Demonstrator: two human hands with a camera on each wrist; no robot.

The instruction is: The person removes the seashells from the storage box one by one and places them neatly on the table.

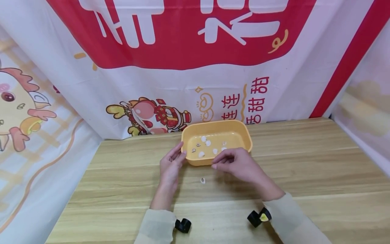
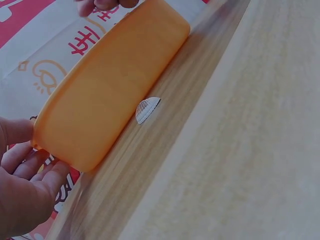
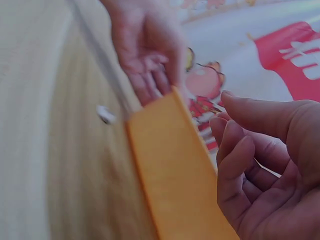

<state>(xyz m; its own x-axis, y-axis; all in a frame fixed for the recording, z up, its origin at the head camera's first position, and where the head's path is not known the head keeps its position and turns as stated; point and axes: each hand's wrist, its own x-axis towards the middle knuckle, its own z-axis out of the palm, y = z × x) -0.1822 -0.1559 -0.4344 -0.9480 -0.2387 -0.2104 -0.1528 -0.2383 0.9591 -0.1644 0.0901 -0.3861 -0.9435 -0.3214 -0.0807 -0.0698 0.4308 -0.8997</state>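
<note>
A yellow plastic basin (image 1: 219,127) stands on the table with several small seashells (image 1: 201,154) inside. My left hand (image 1: 170,166) holds its left end, fingers and thumb against the rim and outer wall. My right hand (image 1: 239,164) hovers at the near rim, fingers curled and thumb close to the forefinger. In the right wrist view the right fingertips (image 3: 217,122) nearly meet the thumb; whether something tiny is between them cannot be made out. One ribbed whitish shell (image 2: 148,110) lies on the wood in front of the basin, between the two hands.
The wooden table (image 1: 128,183) runs to a printed cloth backdrop (image 1: 182,81) just behind the basin. More cloth hangs at the left and right sides. Both sleeves (image 1: 158,222) carry a black wrist camera (image 1: 183,225) on the inner side.
</note>
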